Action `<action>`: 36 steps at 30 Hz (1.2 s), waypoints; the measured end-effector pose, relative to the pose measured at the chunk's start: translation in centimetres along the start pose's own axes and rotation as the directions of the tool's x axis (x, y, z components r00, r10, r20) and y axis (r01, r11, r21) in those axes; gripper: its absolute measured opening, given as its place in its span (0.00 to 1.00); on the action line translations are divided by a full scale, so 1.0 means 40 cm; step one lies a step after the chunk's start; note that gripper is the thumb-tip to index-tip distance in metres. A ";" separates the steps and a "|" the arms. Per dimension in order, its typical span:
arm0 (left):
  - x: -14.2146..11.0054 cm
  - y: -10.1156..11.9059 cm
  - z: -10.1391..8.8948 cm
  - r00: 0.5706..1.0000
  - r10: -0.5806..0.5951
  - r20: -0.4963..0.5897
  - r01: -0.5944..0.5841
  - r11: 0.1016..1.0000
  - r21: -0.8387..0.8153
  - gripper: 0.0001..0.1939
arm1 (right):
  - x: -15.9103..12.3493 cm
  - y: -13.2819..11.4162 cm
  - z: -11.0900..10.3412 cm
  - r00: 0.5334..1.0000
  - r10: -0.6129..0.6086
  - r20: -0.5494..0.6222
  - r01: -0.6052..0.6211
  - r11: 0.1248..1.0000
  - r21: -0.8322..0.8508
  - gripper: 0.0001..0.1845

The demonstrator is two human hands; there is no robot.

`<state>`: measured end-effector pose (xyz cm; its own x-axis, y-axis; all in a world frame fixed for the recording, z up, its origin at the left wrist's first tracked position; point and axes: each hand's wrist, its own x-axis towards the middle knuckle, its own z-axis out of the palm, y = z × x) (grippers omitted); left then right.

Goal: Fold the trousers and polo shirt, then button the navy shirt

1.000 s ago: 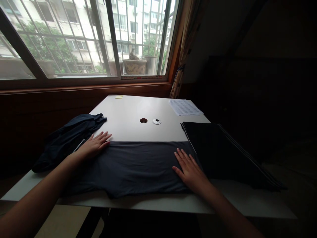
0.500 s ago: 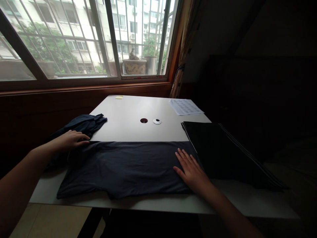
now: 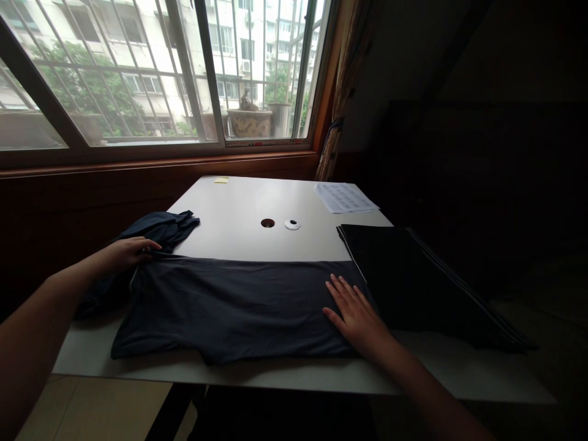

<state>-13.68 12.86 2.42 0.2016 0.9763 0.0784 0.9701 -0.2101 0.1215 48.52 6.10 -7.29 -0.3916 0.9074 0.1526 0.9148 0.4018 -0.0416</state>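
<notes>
A dark blue-grey T-shirt lies folded lengthwise across the near part of the white table, its sleeve end to the left. My left hand pinches its far left corner, and the cloth there is slightly lifted and pulled taut. On the shirt's right end my right hand rests flat, palm down, with fingers spread. Behind and below my left forearm is a crumpled dark blue cloth, partly hidden by that arm.
Black folded clothing with pale edging lies at the right, touching the shirt's end. Further back are printed sheets, a yellow sticky note, a cable hole and its round white cover. A barred window stands behind the table.
My left hand has closed on the shirt's corner and drawn it slightly left and up, raising the far edge there. The sleeve end has shifted a little. My right hand stays nearly still.
</notes>
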 end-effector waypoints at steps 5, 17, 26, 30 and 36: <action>0.022 -0.007 0.040 0.991 0.011 0.130 -0.018 0.998 0.053 0.27 | -0.006 0.000 -0.004 1.000 -0.019 -0.008 0.019 1.000 -0.005 0.35; 0.017 0.258 0.076 0.944 0.322 -0.077 -0.309 0.940 0.143 0.26 | -0.077 0.018 -0.025 0.999 -0.042 0.018 0.042 0.999 -0.005 0.36; -0.098 0.594 0.211 0.788 0.613 0.053 -0.609 0.789 -0.082 0.29 | -0.099 0.018 -0.036 0.997 -0.075 0.032 0.075 0.997 -0.003 0.35; -0.119 0.584 0.219 0.789 0.610 0.065 -0.608 0.792 -0.054 0.32 | -0.107 0.026 -0.055 0.990 -0.113 0.083 0.112 0.994 0.022 0.39; -0.134 0.573 0.199 0.784 0.619 0.034 -0.618 0.785 -0.033 0.32 | -0.074 0.006 -0.101 0.979 -0.139 0.153 0.128 0.989 0.078 0.43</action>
<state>8.56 3.22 -3.09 0.7636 0.6375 0.1027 0.6326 -0.7704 0.0795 50.28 3.02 -3.74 -0.5252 0.8510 0.0045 0.8466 0.5230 -0.0987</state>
